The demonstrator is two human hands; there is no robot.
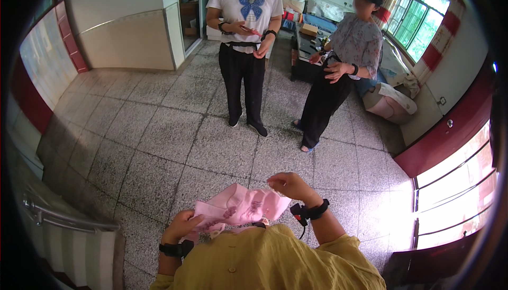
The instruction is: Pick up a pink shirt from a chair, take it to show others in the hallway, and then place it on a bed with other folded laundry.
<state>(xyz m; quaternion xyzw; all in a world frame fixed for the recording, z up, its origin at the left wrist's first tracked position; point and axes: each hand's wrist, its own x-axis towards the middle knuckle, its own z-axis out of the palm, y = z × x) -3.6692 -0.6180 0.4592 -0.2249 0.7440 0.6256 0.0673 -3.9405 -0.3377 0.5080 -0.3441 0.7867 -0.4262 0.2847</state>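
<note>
A light pink piece of cloth with darker pink decoration hangs in folds in front of my chest. Its exact kind is hard to make out. My left hand is closed on its left end, the thumb lying over the fabric. At the upper right edge, my right hand is bent in a pinch, its fingertips at the cloth's pale border. A dark band sits on each of my wrists, and the cloth's lower part disappears against my yellow shirt.
Ahead stand a person in a white T-shirt holding a red phone-like object and a person in a floral blouse. A low dark table is behind them. A metal railing lies left, an open red door right.
</note>
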